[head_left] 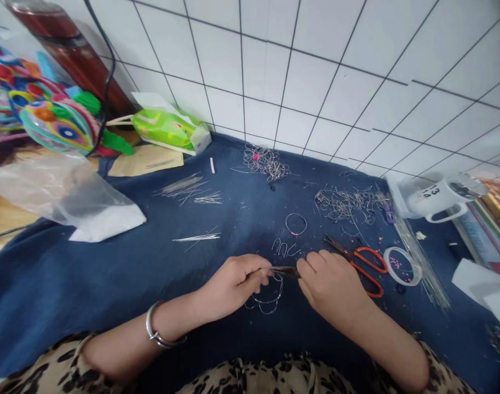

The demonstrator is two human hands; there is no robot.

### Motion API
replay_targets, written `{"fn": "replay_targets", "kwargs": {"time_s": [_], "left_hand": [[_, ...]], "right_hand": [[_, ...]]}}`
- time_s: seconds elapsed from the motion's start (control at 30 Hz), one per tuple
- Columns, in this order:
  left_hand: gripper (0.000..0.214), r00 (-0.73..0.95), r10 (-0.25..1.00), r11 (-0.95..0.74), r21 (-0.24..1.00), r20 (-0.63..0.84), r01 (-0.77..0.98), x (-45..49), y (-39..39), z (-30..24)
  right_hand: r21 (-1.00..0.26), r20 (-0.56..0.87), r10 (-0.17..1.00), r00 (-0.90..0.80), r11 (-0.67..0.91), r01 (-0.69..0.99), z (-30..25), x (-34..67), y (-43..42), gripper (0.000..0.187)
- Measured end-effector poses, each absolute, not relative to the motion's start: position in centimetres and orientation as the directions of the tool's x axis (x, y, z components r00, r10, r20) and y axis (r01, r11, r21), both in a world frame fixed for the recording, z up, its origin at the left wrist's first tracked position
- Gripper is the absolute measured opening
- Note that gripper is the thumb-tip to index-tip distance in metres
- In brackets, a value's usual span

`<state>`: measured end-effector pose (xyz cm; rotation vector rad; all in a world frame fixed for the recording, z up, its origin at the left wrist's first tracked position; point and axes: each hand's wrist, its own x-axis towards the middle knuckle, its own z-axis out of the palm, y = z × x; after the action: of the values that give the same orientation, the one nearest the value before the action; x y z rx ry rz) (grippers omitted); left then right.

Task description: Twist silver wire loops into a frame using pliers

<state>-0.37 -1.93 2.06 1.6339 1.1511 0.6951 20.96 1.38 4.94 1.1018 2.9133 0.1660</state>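
Note:
My left hand (235, 284) pinches thin silvery wire (270, 301), which hangs in loops below the fingers. My right hand (332, 282) is closed around dark-jawed pliers (288, 271), whose tips meet the wire at my left fingertips. The pliers' handles are hidden in my palm. Just beyond the hands lie several short bent wire pieces (283, 249) and a wire ring (296, 224) with pink beads on it. Orange-handled scissors (367, 262) rest open by my right hand, beside a round dish (401, 266) of small pink beads.
Tangled wire heaps (344, 202) lie on the blue cloth (151, 284) toward the tiled wall. Straight wires (196, 237) are at left, near a plastic bag (105, 219) and a green packet (163, 128). A white mug (438, 197) and long wires (426, 262) are at right.

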Motion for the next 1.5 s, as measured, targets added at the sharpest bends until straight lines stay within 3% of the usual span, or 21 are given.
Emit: {"fn": "replay_targets", "kwargs": {"time_s": [0.33,0.67,1.03,1.17,1.3,1.5], "left_hand": [[0.019,0.352,0.928,-0.024,0.922,-0.123,0.387,-0.2,-2.0,1.8],[0.021,0.33,0.937,-0.015,0.932,-0.113,0.363,-0.3,-2.0,1.5],[0.02,0.373,0.927,-0.102,0.938,-0.032,0.332,-0.8,-1.4,1.5],[0.021,0.358,0.933,-0.1,0.95,-0.013,0.297,-0.6,-1.1,3.4],[0.017,0.404,0.911,-0.237,0.901,0.077,0.363,-0.4,-0.4,8.4],[0.019,0.362,0.893,-0.408,0.82,0.267,0.402,0.4,1.0,14.7]], "right_hand": [[0.134,0.022,0.671,-0.741,0.733,0.667,4.2,20.8,1.1,0.003],[0.047,0.04,0.672,-0.739,0.738,0.674,3.9,20.7,1.6,0.01],[-0.321,-0.056,0.663,-0.747,0.696,0.642,2.5,21.1,3.3,0.013],[-0.383,-0.014,0.69,-0.723,0.664,0.642,4.5,21.1,3.1,0.017],[-0.417,0.053,0.69,-0.722,0.672,0.612,8.7,21.1,3.2,0.021],[-0.42,0.285,0.708,-0.646,0.698,0.58,14.2,21.5,4.0,0.024]]}}
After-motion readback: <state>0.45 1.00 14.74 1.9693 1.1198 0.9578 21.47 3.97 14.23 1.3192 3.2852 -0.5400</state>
